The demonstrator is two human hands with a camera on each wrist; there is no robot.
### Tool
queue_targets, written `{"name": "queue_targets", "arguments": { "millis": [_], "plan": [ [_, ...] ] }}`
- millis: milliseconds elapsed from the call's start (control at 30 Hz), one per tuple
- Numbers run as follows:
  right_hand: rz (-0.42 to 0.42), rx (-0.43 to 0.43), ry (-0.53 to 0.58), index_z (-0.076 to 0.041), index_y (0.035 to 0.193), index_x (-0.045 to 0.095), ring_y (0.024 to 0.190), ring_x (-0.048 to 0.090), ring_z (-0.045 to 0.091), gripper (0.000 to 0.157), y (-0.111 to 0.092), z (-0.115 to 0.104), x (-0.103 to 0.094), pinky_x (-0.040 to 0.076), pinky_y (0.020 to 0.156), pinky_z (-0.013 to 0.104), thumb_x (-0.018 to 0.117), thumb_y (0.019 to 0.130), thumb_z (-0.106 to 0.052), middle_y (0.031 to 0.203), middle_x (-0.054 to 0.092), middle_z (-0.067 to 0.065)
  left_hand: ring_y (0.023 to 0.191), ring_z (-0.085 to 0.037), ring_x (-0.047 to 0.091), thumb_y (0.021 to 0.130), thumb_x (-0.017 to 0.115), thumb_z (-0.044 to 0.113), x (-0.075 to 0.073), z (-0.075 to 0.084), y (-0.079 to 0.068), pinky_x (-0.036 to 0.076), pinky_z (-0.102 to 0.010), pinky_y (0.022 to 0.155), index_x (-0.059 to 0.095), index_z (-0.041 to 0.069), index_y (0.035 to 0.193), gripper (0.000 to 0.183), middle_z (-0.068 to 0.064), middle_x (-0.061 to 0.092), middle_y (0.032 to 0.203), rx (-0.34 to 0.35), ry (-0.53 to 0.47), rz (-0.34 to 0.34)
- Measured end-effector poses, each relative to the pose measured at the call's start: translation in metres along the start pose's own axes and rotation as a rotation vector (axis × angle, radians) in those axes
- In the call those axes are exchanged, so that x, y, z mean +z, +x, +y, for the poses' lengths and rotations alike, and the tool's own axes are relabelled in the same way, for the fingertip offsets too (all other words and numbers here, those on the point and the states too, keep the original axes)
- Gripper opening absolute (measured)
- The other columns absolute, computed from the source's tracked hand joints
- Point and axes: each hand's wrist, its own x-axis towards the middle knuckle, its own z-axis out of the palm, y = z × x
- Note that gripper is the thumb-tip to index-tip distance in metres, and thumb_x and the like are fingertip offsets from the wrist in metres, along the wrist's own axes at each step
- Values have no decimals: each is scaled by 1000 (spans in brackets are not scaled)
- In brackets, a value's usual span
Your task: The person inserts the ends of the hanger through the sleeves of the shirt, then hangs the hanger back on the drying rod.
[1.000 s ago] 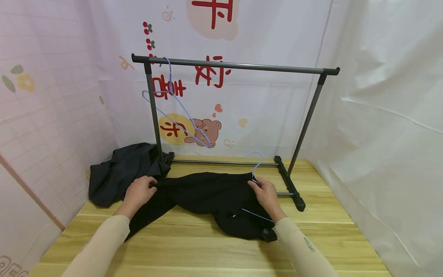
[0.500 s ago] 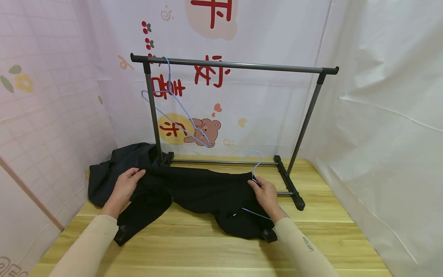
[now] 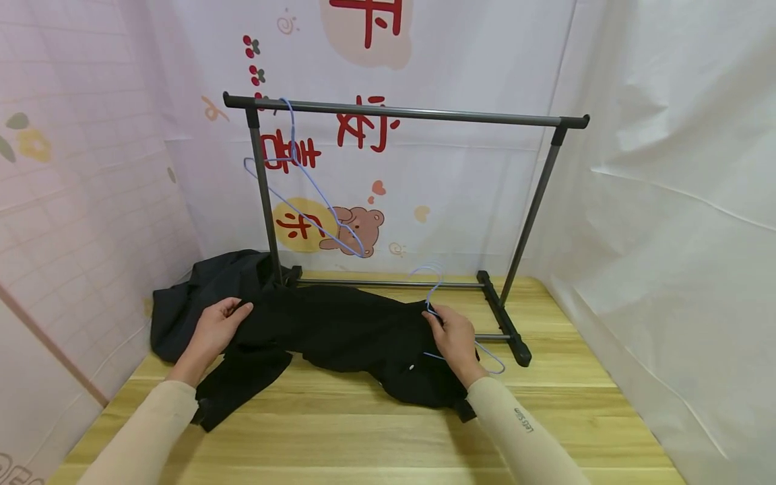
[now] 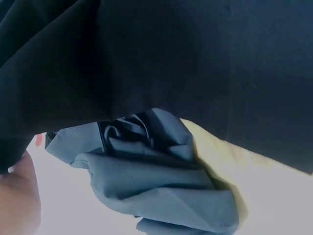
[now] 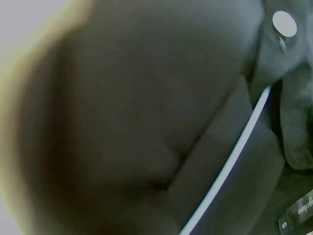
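A black garment [image 3: 351, 323] is stretched sideways between both hands, its lower parts drooping to the table. At its left end my left hand [image 3: 213, 330] pinches the cloth. My right hand [image 3: 455, 342] grips the other end together with the neck of a blue wire hanger [image 3: 428, 296], whose hook sticks up above the fingers. Part of this hanger is hidden by the cloth. In the right wrist view, its wire runs over the garment near a white button [image 5: 284, 24] and a black label [image 5: 299, 210]. Only a little of the left hand shows in the left wrist view.
A grey metal clothes rack [image 3: 394, 112] stands behind the garment, with another blue wire hanger [image 3: 294, 131] on its left end. A crumpled dark grey garment [image 3: 203, 296] lies at the table's left. Printed white cloth [image 3: 473, 182] walls in the wooden table [image 3: 339, 444].
My left hand has moved left and now pinches the cloth farther out, stretching the garment wider. My right hand and its hanger have shifted slightly left.
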Motion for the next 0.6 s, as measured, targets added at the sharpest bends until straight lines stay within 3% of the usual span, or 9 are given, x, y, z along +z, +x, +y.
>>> {"name": "queue_targets", "arguments": {
  "millis": [100, 233, 433, 600],
  "plan": [
    [-25, 9, 6, -11, 100, 76, 67, 67, 18, 12, -10, -1, 7, 49, 57, 36, 73, 92, -20, 86, 73, 2, 93, -33, 54, 104, 47, 45, -2, -2, -3, 45, -43, 77, 58, -1, 121, 50, -19, 60, 104, 26, 76, -19],
    [-15, 41, 33, -11, 101, 77, 67, 66, 16, 13, -17, 1, 11, 49, 57, 34, 74, 91, -19, 83, 73, 0, 111, -46, 54, 105, 47, 40, -9, -10, -6, 46, -58, 89, 55, -5, 131, 52, -30, 56, 127, 87, 177, -23],
    [-50, 109, 106, -10, 100, 77, 56, 54, 14, 14, -16, 3, 9, 42, 54, 30, 71, 93, -21, 68, 65, -3, 105, -52, 56, 101, 57, 15, -22, -27, -10, 47, -61, 83, 63, -9, 119, 30, -34, 60, 119, 159, 341, 59],
    [-84, 191, 152, -11, 103, 78, 62, 56, 13, 16, -15, 4, 7, 44, 58, 32, 71, 94, -23, 76, 70, -2, 81, -47, 60, 98, 55, 5, -33, -39, -13, 46, -56, 68, 67, -9, 110, 23, -32, 65, 105, 122, 421, 199]
  ]
}}
